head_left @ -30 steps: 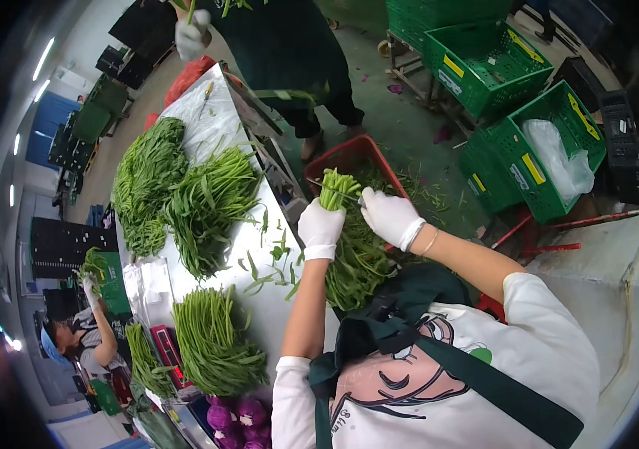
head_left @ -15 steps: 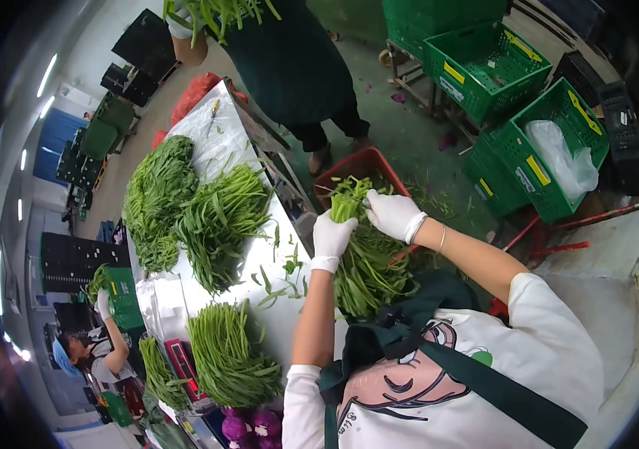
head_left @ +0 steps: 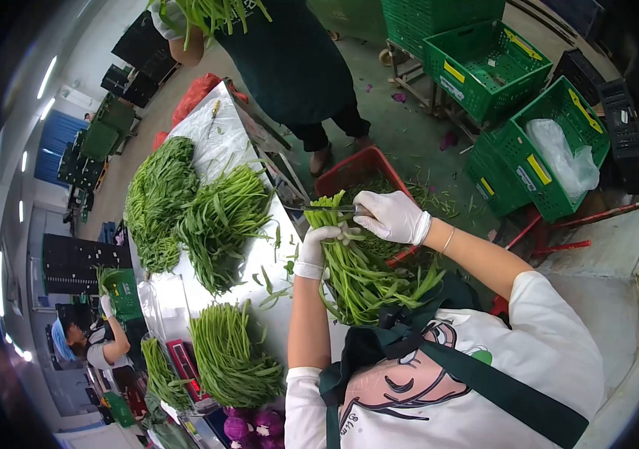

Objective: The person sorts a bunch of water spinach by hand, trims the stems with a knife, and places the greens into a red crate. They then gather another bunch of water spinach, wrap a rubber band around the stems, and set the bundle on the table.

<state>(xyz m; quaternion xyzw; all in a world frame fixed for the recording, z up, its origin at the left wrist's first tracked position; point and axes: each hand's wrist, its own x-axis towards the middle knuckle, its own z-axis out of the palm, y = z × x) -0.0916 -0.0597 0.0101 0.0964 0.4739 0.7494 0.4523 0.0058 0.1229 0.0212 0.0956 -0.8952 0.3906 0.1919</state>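
Observation:
My gloved left hand (head_left: pixel 316 248) is wrapped round a thick bunch of leafy greens (head_left: pixel 375 280), its long leaves hanging toward my apron. The pale cut stems poke up above that fist. My gloved right hand (head_left: pixel 394 217) grips the handle of a knife (head_left: pixel 334 209), whose blade lies across the stems just above my left hand. Beyond and partly below both hands stands a red bin (head_left: pixel 368 162) with green trimmings in it. Part of the knife's handle is hidden by my right fingers.
On the metal table (head_left: pixel 259 258) to my left lie several heaps of greens (head_left: pixel 233 355) and loose leaves. Purple vegetables (head_left: pixel 252 426) sit at its near end. Green crates (head_left: pixel 559 150) stand at right. A co-worker in a dark apron (head_left: pixel 285 67) holds greens across from me; another person (head_left: pixel 102 340) is far left.
The trimmed end of the bunch has shifted left and tilted, with its leaves spreading right. My right hand has moved slightly left, bringing the knife blade across the stems.

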